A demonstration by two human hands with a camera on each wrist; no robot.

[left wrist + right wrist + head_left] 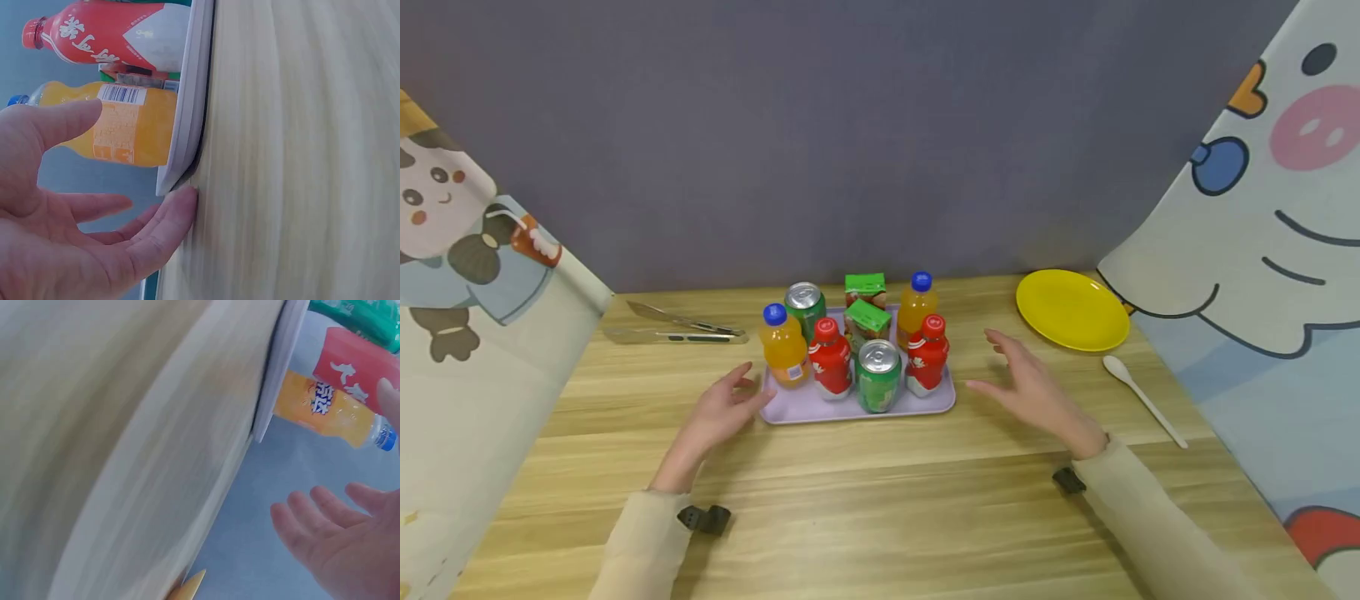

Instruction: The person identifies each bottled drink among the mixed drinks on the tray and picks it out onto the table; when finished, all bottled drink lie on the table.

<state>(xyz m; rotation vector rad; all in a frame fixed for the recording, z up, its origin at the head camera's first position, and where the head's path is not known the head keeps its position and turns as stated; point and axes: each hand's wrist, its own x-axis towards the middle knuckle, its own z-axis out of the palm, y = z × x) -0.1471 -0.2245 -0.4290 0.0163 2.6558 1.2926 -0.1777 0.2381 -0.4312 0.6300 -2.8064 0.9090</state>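
A lilac tray (792,408) holds two orange-drink bottles with blue caps (785,350), two red-and-white bottles (831,367), two green cans (878,383) and two small green-topped cartons (868,321). My left hand (721,410) is at the tray's left front corner, fingers spread and loosely bent, holding nothing. In the left wrist view its fingertips (184,199) are right at the tray's edge, low by the tabletop. My right hand (1036,393) hovers a short way right of the tray, thumb and fingers apart with nothing between them.
Metal tongs (677,327) lie on the wooden table (850,517) to the left. A yellow plate (1071,310) is at the back right, with a white spoon (1142,400) in front of it. A grey partition (865,142) rises behind the table, with cartoon-printed cloths on both sides.
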